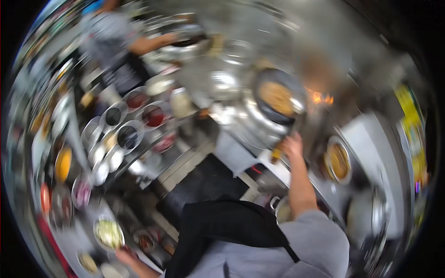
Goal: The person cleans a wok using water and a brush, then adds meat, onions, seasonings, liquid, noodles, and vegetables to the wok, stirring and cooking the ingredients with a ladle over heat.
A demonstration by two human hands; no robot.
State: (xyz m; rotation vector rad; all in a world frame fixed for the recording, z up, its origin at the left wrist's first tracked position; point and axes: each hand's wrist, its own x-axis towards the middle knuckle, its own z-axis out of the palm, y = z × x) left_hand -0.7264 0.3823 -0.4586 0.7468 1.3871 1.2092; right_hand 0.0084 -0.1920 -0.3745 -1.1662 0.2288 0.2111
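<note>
My right hand [292,146] is closed at the near edge of a dark wok [260,104], where its handle appears to be; blur hides the exact grip. Brown food that looks like noodles or rice [276,96] lies in the wok. Beside my fingers is a small yellow-orange object [276,154] whose kind I cannot make out. Down at the lower left, my left hand [126,255] is at the rim of a bowl of pale green shredded vegetable [109,233], fingers apparently curled on its edge.
Flames [320,97] burn to the right of the wok. A pot of brown liquid [339,160] stands farther right. Several sauce containers [153,115] cover the left counter. At the upper left, a co-worker [109,41] reaches toward another pan. A black mat [204,185] lies on the floor.
</note>
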